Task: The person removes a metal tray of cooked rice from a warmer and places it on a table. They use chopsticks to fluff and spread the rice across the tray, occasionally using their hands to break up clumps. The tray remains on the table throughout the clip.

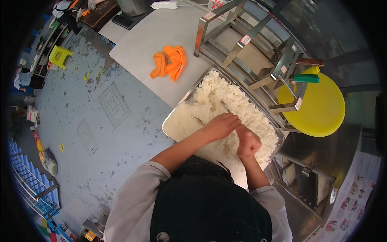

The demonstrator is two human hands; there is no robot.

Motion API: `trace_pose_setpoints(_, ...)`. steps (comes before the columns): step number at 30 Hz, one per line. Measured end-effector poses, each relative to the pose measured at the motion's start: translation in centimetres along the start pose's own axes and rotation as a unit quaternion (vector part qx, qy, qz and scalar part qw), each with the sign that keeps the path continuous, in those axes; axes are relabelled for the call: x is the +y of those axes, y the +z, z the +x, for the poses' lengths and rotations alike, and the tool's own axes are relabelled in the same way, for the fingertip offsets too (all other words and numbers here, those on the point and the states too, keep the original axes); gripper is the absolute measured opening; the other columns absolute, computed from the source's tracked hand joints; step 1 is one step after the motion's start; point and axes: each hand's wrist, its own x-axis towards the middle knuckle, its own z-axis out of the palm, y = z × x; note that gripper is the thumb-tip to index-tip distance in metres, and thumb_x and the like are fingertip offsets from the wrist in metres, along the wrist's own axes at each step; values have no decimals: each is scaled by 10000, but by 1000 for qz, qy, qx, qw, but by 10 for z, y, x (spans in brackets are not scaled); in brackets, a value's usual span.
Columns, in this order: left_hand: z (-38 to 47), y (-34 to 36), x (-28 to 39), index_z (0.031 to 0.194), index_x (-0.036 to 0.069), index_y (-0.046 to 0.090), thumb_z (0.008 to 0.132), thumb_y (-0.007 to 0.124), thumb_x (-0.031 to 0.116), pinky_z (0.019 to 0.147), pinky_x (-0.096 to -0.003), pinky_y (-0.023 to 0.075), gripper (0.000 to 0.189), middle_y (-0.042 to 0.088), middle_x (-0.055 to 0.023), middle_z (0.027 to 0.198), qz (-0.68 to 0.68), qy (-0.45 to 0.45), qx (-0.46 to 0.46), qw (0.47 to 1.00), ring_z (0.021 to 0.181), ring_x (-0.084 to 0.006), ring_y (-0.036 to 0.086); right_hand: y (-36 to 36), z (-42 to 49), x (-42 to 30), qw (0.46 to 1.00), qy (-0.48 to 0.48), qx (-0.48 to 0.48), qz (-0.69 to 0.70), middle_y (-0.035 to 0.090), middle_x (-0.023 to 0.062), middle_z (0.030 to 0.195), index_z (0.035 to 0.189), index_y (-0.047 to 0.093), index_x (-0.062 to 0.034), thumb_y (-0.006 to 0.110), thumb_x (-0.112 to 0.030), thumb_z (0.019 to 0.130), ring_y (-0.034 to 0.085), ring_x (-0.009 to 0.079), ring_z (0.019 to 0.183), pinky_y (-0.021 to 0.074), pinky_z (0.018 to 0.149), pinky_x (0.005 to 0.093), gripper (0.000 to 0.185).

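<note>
A large rectangular metal tray (282, 138) full of white cooked rice (208, 90) lies before me, its near side partly hidden by my arms and dark apron. My left hand (222, 126) and my right hand (248, 142) meet over the rice, both closed around a thin tool (225, 106). The tool's end points away from me into the rice; its handle is hidden in my hands, so its kind cannot be told. Rice lies looser and higher on the right, flatter on the left. Beyond the tray, a crumpled orange cloth (170, 63) rests on the light worktop (136, 50).
A metal rack (232, 57) stands along the tray's right side, with green-handled (305, 78) and brown-handled tools in it. Behind it is a round yellow board (317, 106). A metal pot stands on a dark base at the top. Two people are far off at the left, near a yellow stool (60, 56).
</note>
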Motion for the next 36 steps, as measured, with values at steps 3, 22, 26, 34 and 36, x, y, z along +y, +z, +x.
trace_pose_setpoints(3, 6, -4, 36, 1066, 44, 615, 774, 599, 67, 847, -399, 482, 293, 617, -116, 1079, -50, -19, -22, 998, 961, -316, 597, -19, -1, -31, 998, 18, 1, 65, 661, 202, 712, 673, 570, 105, 435, -85, 957, 642, 305, 616, 544, 635, 367, 367)
trace_pose_setpoints(22, -25, 27, 2, 950, 64, 618, 765, 564, 20, 823, -391, 473, 198, 600, -93, 948, -86, -48, -7, 995, 933, -316, 574, 8, -29, 8, 998, 2, 27, -49, 648, 149, 705, 799, 653, 115, 443, -20, 943, 595, 234, 584, 490, 580, 332, 289)
trace_pose_setpoints(26, -1, 26, 37, 988, 76, 612, 772, 574, 50, 838, -385, 478, 221, 607, -65, 964, -91, -23, -86, 992, 945, -300, 578, -22, -31, -28, 997, 43, 51, 44, 592, 146, 650, 701, 587, 104, 399, -118, 999, 572, 224, 592, 497, 597, 327, 416)
trace_pose_setpoints(34, -45, -24, -3, 940, 78, 579, 788, 573, 86, 796, -386, 484, 152, 598, -92, 916, -22, -68, -23, 997, 877, -300, 586, 37, -17, -7, 996, -57, -69, 12, 593, 186, 661, 609, 530, 18, 484, 45, 865, 602, 309, 570, 492, 546, 347, 261)
trace_pose_setpoints(36, -57, -14, -13, 938, 72, 574, 792, 566, 80, 787, -388, 485, 146, 601, -107, 920, -76, -137, -42, 987, 871, -313, 588, 51, -30, 5, 997, -4, -77, 0, 563, 162, 635, 614, 516, 12, 498, 29, 883, 550, 274, 535, 451, 516, 340, 271)
